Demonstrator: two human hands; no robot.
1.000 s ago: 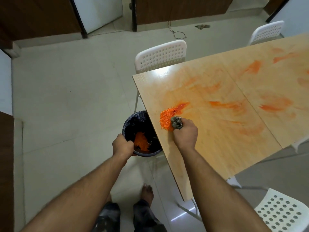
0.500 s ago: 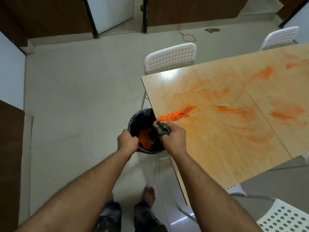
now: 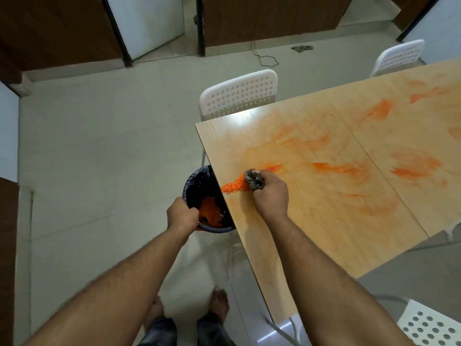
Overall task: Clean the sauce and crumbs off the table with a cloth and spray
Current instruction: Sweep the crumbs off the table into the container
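A bunched grey cloth (image 3: pixel 254 180) is gripped in the closed right hand (image 3: pixel 270 194) and pressed onto the tabletop (image 3: pixel 324 221) near its edge. A pile of orange crumbs (image 3: pixel 234 186) lies just beside the cloth, reaching the edge. Orange sauce smears (image 3: pixel 344 168) are spread across the wood. The rim of a black-lined bin (image 3: pixel 199 181), held below the edge, is clasped by the left hand (image 3: pixel 182 216); more crumbs are seen inside.

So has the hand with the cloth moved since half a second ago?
Yes. The right hand with the cloth was over the bin off the table edge; it is now back on the tabletop behind the crumbs.
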